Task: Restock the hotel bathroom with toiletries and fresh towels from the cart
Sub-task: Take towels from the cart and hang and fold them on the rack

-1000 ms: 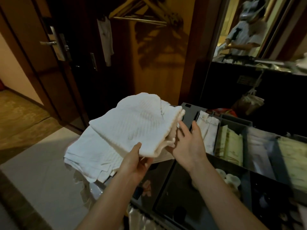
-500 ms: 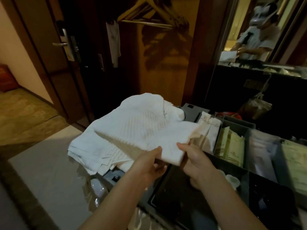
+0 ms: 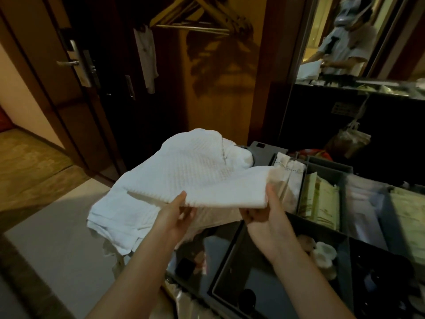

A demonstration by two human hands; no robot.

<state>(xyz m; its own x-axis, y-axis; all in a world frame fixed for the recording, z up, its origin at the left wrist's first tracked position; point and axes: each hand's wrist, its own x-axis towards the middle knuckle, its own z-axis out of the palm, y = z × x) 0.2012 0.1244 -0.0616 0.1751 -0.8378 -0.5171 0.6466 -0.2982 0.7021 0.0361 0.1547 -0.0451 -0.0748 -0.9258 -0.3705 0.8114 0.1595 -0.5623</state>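
Towel (image 3: 195,171) is being pinched at its near edge by left hand (image 3: 174,215) and right hand (image 3: 264,217), ideally lifting evenly.

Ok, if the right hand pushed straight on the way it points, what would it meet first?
Beyond the white towel it grips, the right hand would likely meet the pale paper packets standing just behind; depth is unclear.

Overall: dim, warm yellow-brown cast.
Brightest: towel (image 3: 195,176) just above the left hand (image 3: 177,215); mirror (image 3: 340,35) far up-right of the right hand (image 3: 266,215).
Shadows: hangers (image 3: 195,21) cast theirs on the wood panel (image 3: 218,100) beyond both hands; bins (image 3: 253,284) beneath near black.
Edges: lines bend; detail soft.
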